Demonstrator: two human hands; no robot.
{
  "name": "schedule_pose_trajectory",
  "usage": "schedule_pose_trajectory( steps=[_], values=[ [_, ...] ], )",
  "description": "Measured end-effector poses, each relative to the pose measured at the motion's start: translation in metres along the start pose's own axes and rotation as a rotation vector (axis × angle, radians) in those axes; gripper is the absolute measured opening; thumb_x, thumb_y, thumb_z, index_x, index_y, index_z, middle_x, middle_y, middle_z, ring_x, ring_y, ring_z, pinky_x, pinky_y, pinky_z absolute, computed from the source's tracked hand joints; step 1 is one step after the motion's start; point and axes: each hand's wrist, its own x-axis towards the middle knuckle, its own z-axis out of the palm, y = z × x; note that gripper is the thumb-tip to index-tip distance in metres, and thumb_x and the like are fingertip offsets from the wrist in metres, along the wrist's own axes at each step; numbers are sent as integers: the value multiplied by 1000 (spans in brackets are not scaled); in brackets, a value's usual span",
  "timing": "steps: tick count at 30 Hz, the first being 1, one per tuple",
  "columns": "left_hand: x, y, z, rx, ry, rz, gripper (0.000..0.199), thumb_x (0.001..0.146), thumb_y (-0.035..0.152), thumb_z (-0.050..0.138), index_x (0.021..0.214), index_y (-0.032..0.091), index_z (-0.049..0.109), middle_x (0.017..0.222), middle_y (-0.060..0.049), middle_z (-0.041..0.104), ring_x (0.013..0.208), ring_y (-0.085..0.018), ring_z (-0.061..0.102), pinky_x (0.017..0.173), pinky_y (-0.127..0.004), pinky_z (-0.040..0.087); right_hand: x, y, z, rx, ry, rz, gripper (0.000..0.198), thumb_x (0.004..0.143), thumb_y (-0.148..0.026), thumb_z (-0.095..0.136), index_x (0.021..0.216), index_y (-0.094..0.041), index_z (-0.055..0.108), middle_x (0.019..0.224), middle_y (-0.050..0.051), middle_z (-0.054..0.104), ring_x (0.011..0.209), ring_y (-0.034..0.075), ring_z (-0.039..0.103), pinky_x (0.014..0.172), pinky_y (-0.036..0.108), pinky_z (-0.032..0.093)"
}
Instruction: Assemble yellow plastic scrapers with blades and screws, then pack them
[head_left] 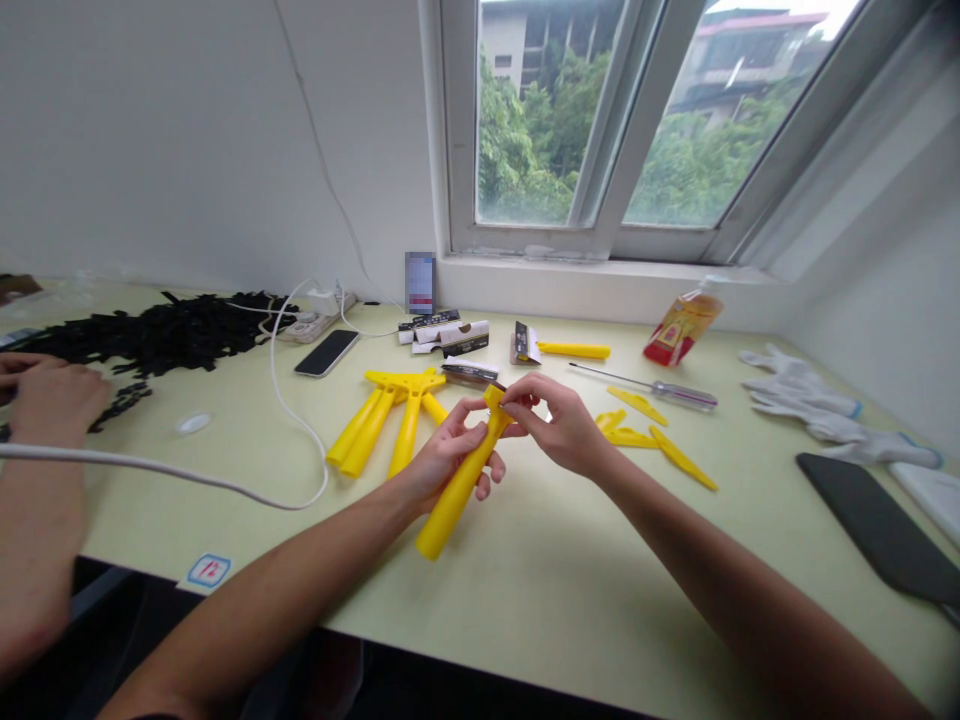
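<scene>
A yellow plastic scraper handle (pixel 455 500) slants across the middle of the view, its wide head pointing away from me. My left hand (pixel 444 462) is wrapped around it just below the head. With thumb and fingertips pinched together, my right hand (pixel 559 425) presses at the head; whatever small part sits between those fingertips is hidden. Left of my hands lie several yellow scrapers (pixel 405 425) with their heads together. On the right, close to my right hand, are several loose yellow plastic pieces (pixel 681 457).
A screwdriver (pixel 679 394), white gloves (pixel 806 405) and a tilted bottle (pixel 681 325) lie or stand to the right. Small boxes (pixel 466 340), another yellow scraper (pixel 574 351) and a phone (pixel 327 353) are behind. A white cable (pixel 277 500) crosses the left, near another person's hands (pixel 60 400) and black strips (pixel 172 335).
</scene>
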Motion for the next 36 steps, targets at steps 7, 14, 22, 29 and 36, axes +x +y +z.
schedule_pose_trajectory(
  steps=[7,14,22,29,36],
  values=[
    [1,-2,-3,-18,-38,-23,31,89,34,64,110,28,42,104,-5,66,61,-17,69,40,-23,54,-1,0,2,-29,78,-10,27,85,-24,63,109,-24,52,107,6,60,102,21,57,87,40,50],
    [-2,1,3,79,-43,-3,32,89,34,64,113,29,44,110,-7,63,75,-21,71,45,-26,58,-3,1,1,256,-53,144,30,90,-28,58,117,-27,46,96,2,60,94,18,61,80,38,56],
    [-3,-2,13,297,123,138,40,80,28,75,113,25,53,126,-10,45,86,-21,68,45,-30,61,-1,7,-8,121,-79,34,30,92,-28,57,120,-27,48,103,4,64,101,18,62,94,40,50],
    [0,-4,10,299,141,131,42,80,32,74,113,23,50,119,-9,50,73,-18,69,48,-29,59,6,8,-21,16,-161,67,37,92,-34,55,127,-26,46,108,4,68,101,18,64,91,38,52],
    [4,-3,3,240,243,129,48,78,34,76,114,22,47,108,-7,53,72,-16,66,49,-27,57,-2,93,-124,-913,-130,644,45,83,-22,53,128,-20,57,134,14,58,125,31,53,103,48,43]
  ],
)
